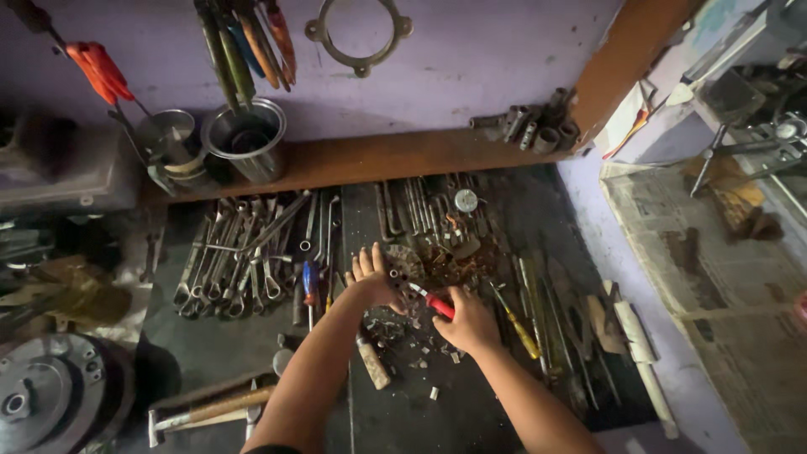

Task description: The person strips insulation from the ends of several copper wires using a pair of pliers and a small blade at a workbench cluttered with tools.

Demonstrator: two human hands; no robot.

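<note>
My right hand (467, 320) grips a red-handled tool (438, 306) whose metal tip points up-left. My left hand (372, 277) is closed around a small dark metal part (400, 287) with holes in it, and the tool's tip touches that part. Both hands hover over a dark workbench (420, 403) strewn with small metal bits (395, 332). A wooden-handled tool (372, 361) lies just below my left wrist.
Several wrenches (235, 261) lie in a row at left, with rods and files (420, 210) behind the hands. A yellow-handled screwdriver (517, 326) lies at right, a hammer (210, 410) at front left. Steel cups (245, 139) and sockets (530, 126) stand on the wooden shelf. Newspaper (714, 277) covers the right side.
</note>
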